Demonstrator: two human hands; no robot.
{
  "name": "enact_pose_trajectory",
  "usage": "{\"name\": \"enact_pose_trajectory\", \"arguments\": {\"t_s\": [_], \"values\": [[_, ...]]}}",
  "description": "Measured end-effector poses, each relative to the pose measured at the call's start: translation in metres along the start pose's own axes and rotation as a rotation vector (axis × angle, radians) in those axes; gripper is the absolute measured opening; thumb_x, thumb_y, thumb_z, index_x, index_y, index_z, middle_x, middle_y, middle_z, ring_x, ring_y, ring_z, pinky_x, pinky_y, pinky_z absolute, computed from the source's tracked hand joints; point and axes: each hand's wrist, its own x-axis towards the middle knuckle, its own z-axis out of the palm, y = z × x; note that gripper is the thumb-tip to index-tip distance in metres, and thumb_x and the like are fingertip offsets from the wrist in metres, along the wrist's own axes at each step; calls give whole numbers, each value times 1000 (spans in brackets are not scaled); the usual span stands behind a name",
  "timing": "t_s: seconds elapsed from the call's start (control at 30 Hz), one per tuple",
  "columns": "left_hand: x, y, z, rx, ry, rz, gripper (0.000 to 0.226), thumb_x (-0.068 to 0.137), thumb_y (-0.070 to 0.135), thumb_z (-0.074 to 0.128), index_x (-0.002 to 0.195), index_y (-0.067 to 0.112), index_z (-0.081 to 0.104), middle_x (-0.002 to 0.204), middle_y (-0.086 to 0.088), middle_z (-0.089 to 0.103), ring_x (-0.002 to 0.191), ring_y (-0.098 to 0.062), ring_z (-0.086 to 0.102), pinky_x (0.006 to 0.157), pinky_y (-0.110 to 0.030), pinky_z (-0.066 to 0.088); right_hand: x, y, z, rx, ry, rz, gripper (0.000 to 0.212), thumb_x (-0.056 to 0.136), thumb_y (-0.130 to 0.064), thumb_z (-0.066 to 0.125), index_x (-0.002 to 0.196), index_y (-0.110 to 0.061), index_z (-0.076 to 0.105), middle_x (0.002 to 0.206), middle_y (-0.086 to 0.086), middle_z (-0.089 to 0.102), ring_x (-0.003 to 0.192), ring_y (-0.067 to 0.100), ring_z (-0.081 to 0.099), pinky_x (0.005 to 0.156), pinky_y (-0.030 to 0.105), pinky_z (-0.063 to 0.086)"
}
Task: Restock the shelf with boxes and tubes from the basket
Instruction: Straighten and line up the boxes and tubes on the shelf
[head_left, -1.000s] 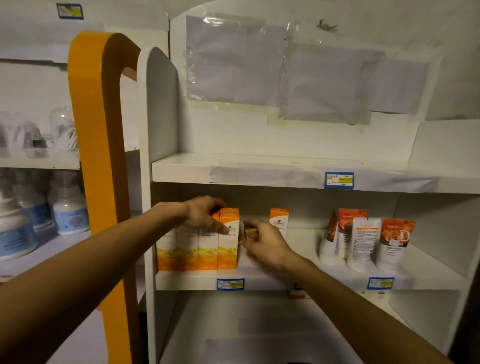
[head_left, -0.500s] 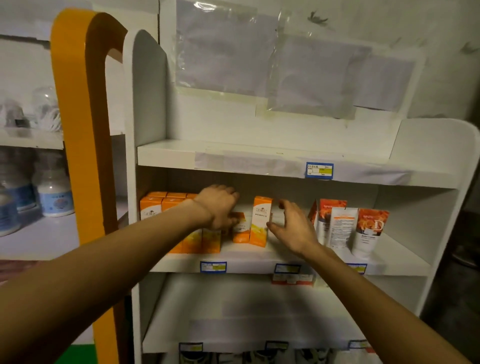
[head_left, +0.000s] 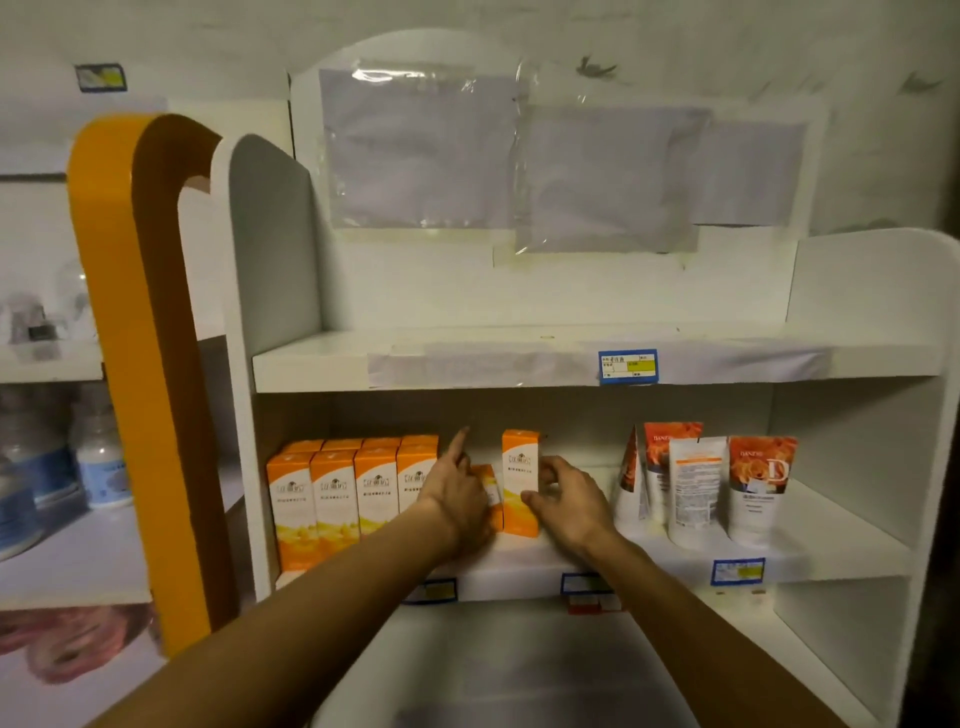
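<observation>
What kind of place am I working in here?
Most likely a small shop or pharmacy aisle: white display shelves with blue price tags on the edges, rows of identical orange boxes, and cream tubes.

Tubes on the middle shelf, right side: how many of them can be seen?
4. All stand in one group right of the hands: a leaning tube at the left, an orange-topped tube behind, a white tube in front, and an orange D tube rightmost. More may hide behind.

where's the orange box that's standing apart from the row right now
In the head view, the lone orange box stands upright on the middle shelf, left of centre, between the left hand and the right hand, which touches it.
</observation>
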Motion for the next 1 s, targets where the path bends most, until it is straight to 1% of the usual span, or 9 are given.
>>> {"name": "enact_pose_trajectory", "arguments": {"t_s": [0.1,0.27,0.4,0.5,0.6,0.7,0.77,0.9,1.0], "values": [[6,11,-2,22,13,24,68,105,55,16,142,11,54,151,-16,48,150,-37,27,118,-62,-14,4,8,-2,-15,-12,-33,45,90,-28,69,132,-25,52,134,-1,62,121,20,61,95,43,56],[21,24,1,-240,45,-98,74,104,55,15,152,1,32,148,-27,45,140,-44,39,120,-61,10,8,20,-5,-29,23,-57,44,93,-26,66,133,-25,51,135,-1,62,121,19,61,96,40,56],[33,28,4,-346,-29,-186,78,103,58,10,159,4,9,162,-27,21,149,-50,20,120,-63,10,13,26,-6,-10,37,-32,46,93,-25,65,136,-25,49,135,0,61,121,19,61,94,39,57],[36,31,5,-411,-102,-161,75,104,57,9,159,7,15,163,-25,18,151,-47,16,120,-62,8,17,29,-6,1,28,-24,48,93,-23,66,138,-26,48,134,-2,62,121,17,61,94,39,57],[46,36,13,-479,-148,-163,65,106,51,17,158,12,23,157,-29,28,145,-52,26,115,-67,16,19,34,-9,24,9,-23,49,93,-22,65,139,-28,47,134,-3,62,120,16,61,93,39,58],[50,37,10,-433,-142,-152,67,104,55,17,131,5,52,122,-27,56,114,-42,56,106,-60,37,18,39,-14,50,11,-13,49,94,-20,64,139,-28,47,133,-2,63,119,16,62,92,41,58],[48,39,7,-458,-73,-132,67,103,60,19,116,7,58,108,-19,60,99,-33,59,98,-51,44,17,43,-16,51,20,-15,48,94,-20,64,139,-27,47,134,-2,62,121,16,61,94,42,57],[42,38,0,-569,38,-149,74,98,70,27,126,8,55,118,-17,58,105,-31,57,92,-43,47,14,45,-18,-6,35,-35,46,95,-20,62,139,-24,47,136,0,60,124,20,58,97,40,55],[45,37,-1,-793,56,-168,86,88,81,34,135,11,51,134,-17,50,117,-32,52,96,-42,47,12,43,-17,-51,41,-45,44,96,-20,61,138,-22,48,136,1,60,125,21,57,99,39,54]]}}
